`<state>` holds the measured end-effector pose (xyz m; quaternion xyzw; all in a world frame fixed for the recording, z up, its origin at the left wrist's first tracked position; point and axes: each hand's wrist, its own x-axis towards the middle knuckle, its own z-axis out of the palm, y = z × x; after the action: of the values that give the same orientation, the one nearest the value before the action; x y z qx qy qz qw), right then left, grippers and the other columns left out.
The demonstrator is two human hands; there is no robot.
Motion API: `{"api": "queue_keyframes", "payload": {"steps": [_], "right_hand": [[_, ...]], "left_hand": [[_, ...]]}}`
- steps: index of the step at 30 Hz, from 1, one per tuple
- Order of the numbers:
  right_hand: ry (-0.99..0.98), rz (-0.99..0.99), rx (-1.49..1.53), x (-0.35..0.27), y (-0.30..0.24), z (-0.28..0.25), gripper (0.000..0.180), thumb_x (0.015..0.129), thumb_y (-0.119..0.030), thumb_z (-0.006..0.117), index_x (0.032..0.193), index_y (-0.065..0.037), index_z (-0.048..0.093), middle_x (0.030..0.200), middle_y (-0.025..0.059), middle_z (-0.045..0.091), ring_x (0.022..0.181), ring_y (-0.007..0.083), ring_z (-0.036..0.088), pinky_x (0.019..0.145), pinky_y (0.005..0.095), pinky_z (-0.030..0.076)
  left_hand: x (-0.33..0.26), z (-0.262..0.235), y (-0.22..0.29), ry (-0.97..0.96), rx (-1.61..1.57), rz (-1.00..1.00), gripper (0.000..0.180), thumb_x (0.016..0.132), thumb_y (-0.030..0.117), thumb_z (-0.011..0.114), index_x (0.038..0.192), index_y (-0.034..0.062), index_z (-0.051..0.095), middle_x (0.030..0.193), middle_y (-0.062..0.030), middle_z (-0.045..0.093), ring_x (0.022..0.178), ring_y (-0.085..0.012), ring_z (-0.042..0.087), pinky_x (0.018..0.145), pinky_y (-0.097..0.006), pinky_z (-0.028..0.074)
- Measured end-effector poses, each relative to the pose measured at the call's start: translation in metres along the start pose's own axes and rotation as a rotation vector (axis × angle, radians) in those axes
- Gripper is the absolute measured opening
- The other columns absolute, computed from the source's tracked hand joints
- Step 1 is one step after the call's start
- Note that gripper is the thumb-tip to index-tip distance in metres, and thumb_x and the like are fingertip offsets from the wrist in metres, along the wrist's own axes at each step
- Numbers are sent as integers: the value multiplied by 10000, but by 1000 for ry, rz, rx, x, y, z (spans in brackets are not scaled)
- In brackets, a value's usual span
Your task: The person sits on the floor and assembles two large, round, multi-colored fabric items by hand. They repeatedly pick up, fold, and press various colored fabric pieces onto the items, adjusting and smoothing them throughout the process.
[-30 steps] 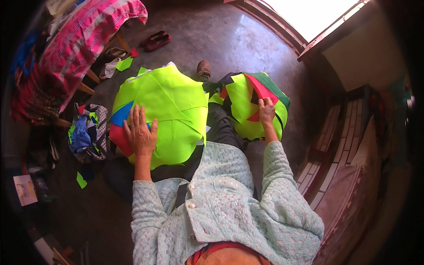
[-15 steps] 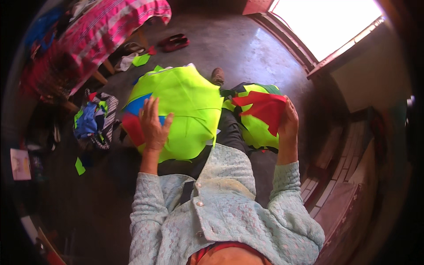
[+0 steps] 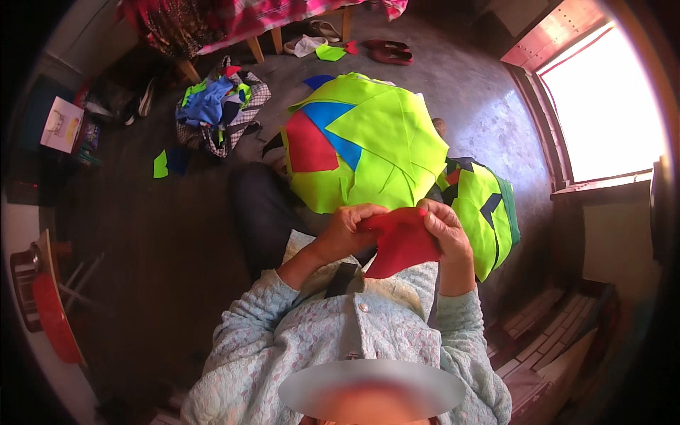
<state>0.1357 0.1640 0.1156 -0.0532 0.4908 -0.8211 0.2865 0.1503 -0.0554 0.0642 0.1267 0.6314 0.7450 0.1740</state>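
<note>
A piece of red fabric [image 3: 404, 244] is stretched between my two hands, close to my body. My left hand [image 3: 348, 230] pinches its left upper corner. On the opposite side, my right hand [image 3: 446, 230] grips its upper edge with thumb and fingers. Just beyond my hands lies a broad heap of neon-yellow fabric pieces [image 3: 397, 142], and I cannot see what supports it. A red piece [image 3: 309, 144] and a blue piece [image 3: 333, 127] lie on its left side. Right of it sits a second pile of yellow fabric [image 3: 478, 205] with dark and green pieces.
A checkered bag [image 3: 255, 95] full of cloth scraps stands on the floor at the left, a green scrap [image 3: 161, 164] near it. Dark red shoes [image 3: 389, 52] lie beside a bed with a pink cover [image 3: 248, 21]. A bright doorway [image 3: 605, 106] opens at the right.
My right hand has brought the red fabric inward from the right pile. My left hand has left the yellow heap and now holds the fabric too. The view has swung left.
</note>
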Motion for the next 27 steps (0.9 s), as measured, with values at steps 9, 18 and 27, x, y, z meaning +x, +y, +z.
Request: {"api": "queue_keyframes", "payload": {"steps": [9, 18, 27], "right_hand": [[126, 3, -124, 31, -3, 6, 266, 998, -272, 567, 821, -74, 577, 722, -83, 538, 628, -4, 479, 562, 185, 402], [351, 45, -598, 88, 33, -39, 304, 960, -278, 616, 1002, 21, 638, 827, -1, 632, 723, 63, 554, 650, 236, 453], [384, -27, -645, 91, 41, -34, 274, 885, -101, 679, 1126, 3, 599, 918, 55, 669, 814, 101, 604, 781, 238, 485]], "left_hand": [[-38, -77, 17, 172, 158, -72, 163, 904, 109, 671, 998, -22, 691, 823, 40, 664, 788, -9, 558, 703, -202, 474], [6, -152, -7, 328, -49, -133, 168, 880, 46, 653, 1043, 4, 655, 906, -59, 693, 750, -110, 650, 659, -255, 542], [14, -160, -37, 420, 59, -3, 134, 890, 3, 619, 1018, 16, 658, 910, -43, 678, 755, -94, 632, 684, -232, 528]]}}
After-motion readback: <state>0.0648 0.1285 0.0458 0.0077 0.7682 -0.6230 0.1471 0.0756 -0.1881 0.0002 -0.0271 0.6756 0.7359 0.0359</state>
